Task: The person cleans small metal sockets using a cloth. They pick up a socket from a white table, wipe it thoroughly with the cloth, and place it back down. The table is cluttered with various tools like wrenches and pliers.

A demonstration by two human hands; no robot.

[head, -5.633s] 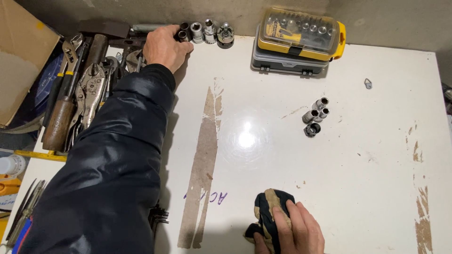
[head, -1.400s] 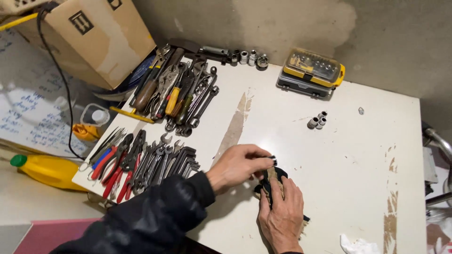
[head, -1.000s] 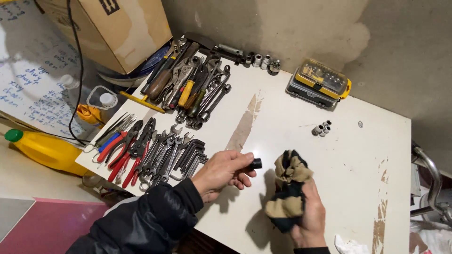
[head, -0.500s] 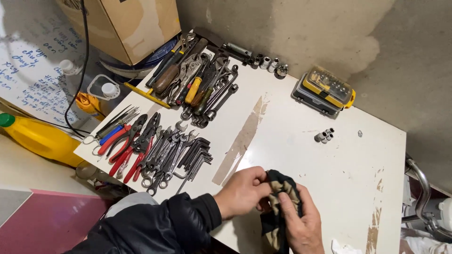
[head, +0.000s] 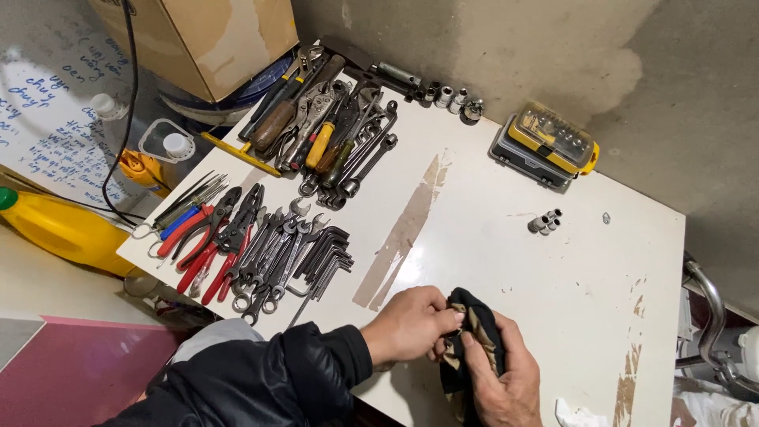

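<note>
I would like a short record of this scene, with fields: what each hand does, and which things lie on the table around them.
Left hand: left hand pinches into the folds of the dark and tan cloth; what it grips inside is hidden.
Right hand: right hand grips the cloth from below.
Surface: white table, worn brown streak.
Near: hex keys, wrenches, red pliers.
Far: three loose sockets, yellow bit case, row of sockets by the wall.
</note>
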